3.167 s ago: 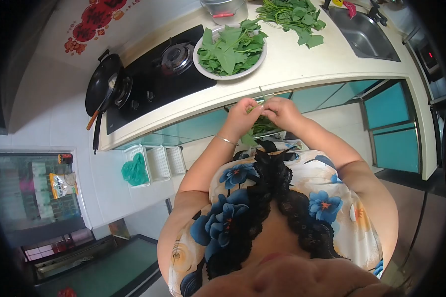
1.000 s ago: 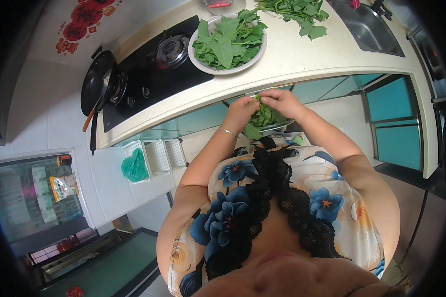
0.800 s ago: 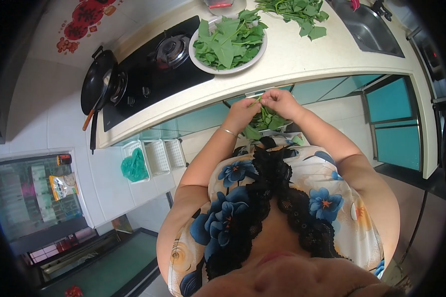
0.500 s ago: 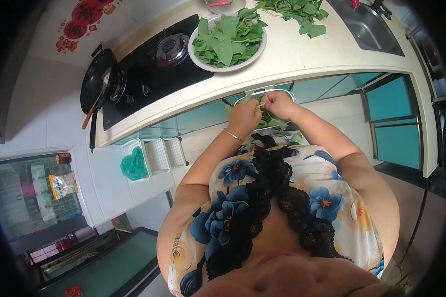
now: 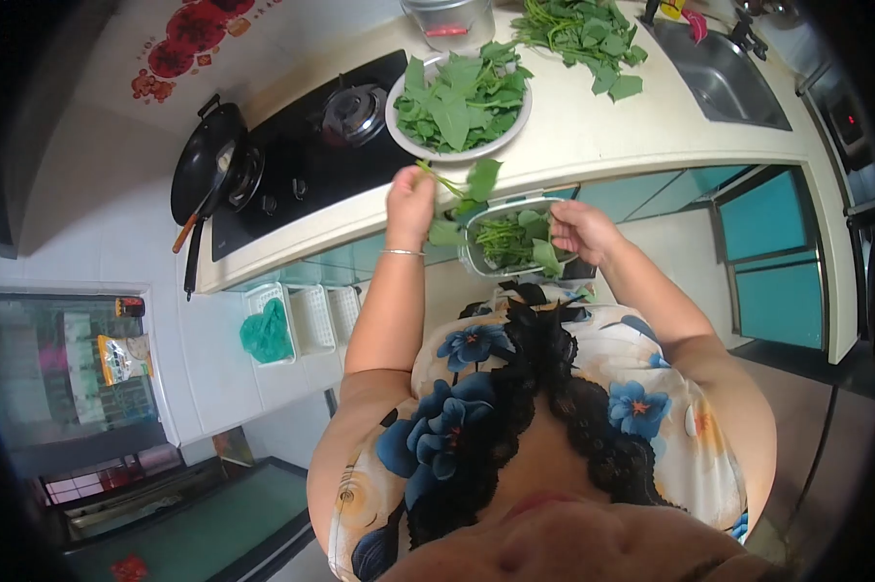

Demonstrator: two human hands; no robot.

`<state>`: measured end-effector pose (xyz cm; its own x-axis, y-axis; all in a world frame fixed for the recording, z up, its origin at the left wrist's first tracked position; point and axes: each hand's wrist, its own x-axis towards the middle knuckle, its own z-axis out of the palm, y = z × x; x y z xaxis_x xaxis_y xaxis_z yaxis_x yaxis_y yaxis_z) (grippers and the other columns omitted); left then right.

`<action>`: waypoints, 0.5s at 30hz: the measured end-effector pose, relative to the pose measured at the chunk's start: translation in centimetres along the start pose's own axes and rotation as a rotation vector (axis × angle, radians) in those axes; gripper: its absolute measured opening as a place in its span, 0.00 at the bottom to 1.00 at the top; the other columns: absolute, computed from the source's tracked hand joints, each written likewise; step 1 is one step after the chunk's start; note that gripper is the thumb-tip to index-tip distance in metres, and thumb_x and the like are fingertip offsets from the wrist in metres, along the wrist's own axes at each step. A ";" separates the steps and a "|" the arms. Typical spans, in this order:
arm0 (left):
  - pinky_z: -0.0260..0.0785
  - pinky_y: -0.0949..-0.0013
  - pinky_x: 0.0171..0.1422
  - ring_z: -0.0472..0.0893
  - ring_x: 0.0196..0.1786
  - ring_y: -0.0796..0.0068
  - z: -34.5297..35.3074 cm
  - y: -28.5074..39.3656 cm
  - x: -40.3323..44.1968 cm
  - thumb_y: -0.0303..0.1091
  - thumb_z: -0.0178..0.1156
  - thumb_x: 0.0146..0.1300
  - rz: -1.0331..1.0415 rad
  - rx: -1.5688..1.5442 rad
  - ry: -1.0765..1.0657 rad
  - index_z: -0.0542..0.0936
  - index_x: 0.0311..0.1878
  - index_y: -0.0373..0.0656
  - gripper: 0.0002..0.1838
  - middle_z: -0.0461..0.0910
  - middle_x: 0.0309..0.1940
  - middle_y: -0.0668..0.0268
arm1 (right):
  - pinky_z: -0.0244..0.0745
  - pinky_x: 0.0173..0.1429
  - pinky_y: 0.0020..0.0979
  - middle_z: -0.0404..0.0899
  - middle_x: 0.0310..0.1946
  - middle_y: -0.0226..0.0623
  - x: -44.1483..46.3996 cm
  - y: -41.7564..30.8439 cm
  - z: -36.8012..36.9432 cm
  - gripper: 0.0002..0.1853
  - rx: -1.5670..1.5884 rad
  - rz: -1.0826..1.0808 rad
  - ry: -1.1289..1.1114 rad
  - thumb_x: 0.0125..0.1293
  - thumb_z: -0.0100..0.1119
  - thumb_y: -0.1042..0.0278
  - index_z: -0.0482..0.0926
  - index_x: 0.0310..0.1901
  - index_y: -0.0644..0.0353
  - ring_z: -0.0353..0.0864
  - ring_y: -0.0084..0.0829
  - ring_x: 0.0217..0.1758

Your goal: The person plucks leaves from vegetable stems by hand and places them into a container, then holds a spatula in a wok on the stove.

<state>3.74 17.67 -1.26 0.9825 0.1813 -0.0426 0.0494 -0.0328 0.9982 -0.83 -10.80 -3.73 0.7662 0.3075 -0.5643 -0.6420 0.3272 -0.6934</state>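
my left hand (image 5: 411,201) has its fingers closed on a leafy stem (image 5: 467,186) at the counter's front edge, near the center of the frame, just below the bowl of leaves (image 5: 458,145). my right hand (image 5: 585,231) has its fingers curled narrow at the right side of the tub of greens (image 5: 470,255); i can't tell whether they grip anything.

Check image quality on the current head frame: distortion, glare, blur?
Head view: heavy fisheye, counter edge bowed, corners falling to black. Head view: bright reflections on the sink; burner also catches light. Head view: left hand and leafy stem readable, fine detail soft; can't tell if that's motion or focus.
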 end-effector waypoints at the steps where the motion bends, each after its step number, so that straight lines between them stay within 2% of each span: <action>1: 0.64 0.78 0.35 0.70 0.30 0.84 0.2 2.2 0.6 0.31 0.57 0.55 0.177 -0.010 0.065 0.74 0.36 0.37 0.08 0.74 0.26 0.72 | 0.71 0.29 0.19 0.74 0.26 0.21 -0.5 -0.2 -0.4 0.05 0.027 -0.001 -0.027 0.62 0.52 0.64 0.73 0.38 0.53 0.73 0.15 0.27; 3: 0.66 0.78 0.37 0.70 0.31 0.84 0.8 6.6 1.7 0.28 0.58 0.54 0.499 0.073 0.244 0.74 0.37 0.36 0.08 0.75 0.29 0.68 | 0.71 0.29 0.19 0.74 0.26 0.21 -1.5 -0.3 -0.9 0.05 0.046 -0.027 -0.013 0.63 0.52 0.64 0.73 0.38 0.53 0.73 0.15 0.26; 4: 0.66 0.76 0.37 0.71 0.32 0.82 1.1 8.7 2.3 0.28 0.58 0.55 0.562 0.214 0.353 0.75 0.35 0.36 0.07 0.75 0.28 0.67 | 0.71 0.28 0.18 0.74 0.25 0.21 -1.9 -0.4 -1.2 0.04 0.072 -0.034 -0.001 0.63 0.51 0.65 0.73 0.38 0.53 0.73 0.16 0.25; 6: 0.66 0.77 0.39 0.72 0.33 0.82 2.0 10.5 5.0 0.29 0.59 0.55 0.799 0.149 0.405 0.75 0.39 0.37 0.09 0.75 0.29 0.69 | 0.71 0.25 0.17 0.74 0.24 0.22 -2.5 -0.6 -1.9 0.04 0.015 -0.056 0.021 0.63 0.51 0.66 0.72 0.37 0.53 0.73 0.15 0.23; 8: 0.69 0.69 0.37 0.75 0.31 0.66 3.2 12.3 8.0 0.28 0.58 0.52 1.090 0.284 0.518 0.76 0.35 0.37 0.07 0.75 0.29 0.62 | 0.70 0.22 0.16 0.74 0.22 0.22 -3.1 -1.0 -2.5 0.04 -0.005 -0.061 0.059 0.63 0.51 0.65 0.72 0.35 0.53 0.73 0.15 0.22; 9: 0.68 0.64 0.39 0.74 0.32 0.59 3.9 12.9 9.1 0.28 0.57 0.49 1.145 0.395 0.572 0.76 0.34 0.39 0.08 0.75 0.30 0.59 | 0.69 0.22 0.17 0.74 0.22 0.23 -3.4 -1.3 -2.7 0.03 -0.008 -0.071 0.084 0.63 0.51 0.65 0.72 0.35 0.53 0.73 0.16 0.22; 10: 0.66 0.59 0.42 0.73 0.36 0.57 4.3 12.7 10.7 0.29 0.57 0.48 1.126 0.545 0.579 0.76 0.33 0.40 0.08 0.74 0.31 0.59 | 0.69 0.23 0.18 0.74 0.22 0.24 -3.8 -1.5 -2.8 0.03 -0.005 -0.078 0.111 0.63 0.51 0.66 0.71 0.34 0.53 0.74 0.17 0.22; 12: 0.64 0.59 0.46 0.72 0.40 0.56 6.1 11.0 13.2 0.32 0.57 0.48 1.131 0.676 0.509 0.76 0.35 0.43 0.09 0.75 0.32 0.59 | 0.69 0.22 0.17 0.73 0.22 0.23 -4.9 -2.0 -3.0 0.04 -0.028 -0.108 0.130 0.63 0.52 0.65 0.72 0.34 0.53 0.73 0.16 0.23; 15: 0.59 0.58 0.57 0.68 0.53 0.57 8.6 4.4 15.7 0.41 0.55 0.53 0.555 1.127 0.031 0.74 0.47 0.46 0.19 0.73 0.46 0.59 | 0.70 0.23 0.17 0.73 0.23 0.22 -6.2 -2.3 -4.2 0.04 -0.030 -0.140 0.160 0.62 0.53 0.64 0.72 0.34 0.53 0.73 0.16 0.23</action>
<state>20.87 11.94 2.11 0.9160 -0.1041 0.3874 -0.2283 -0.9294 0.2901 -3.99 -17.22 -0.52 0.8441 0.1141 -0.5238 -0.5297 0.3290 -0.7818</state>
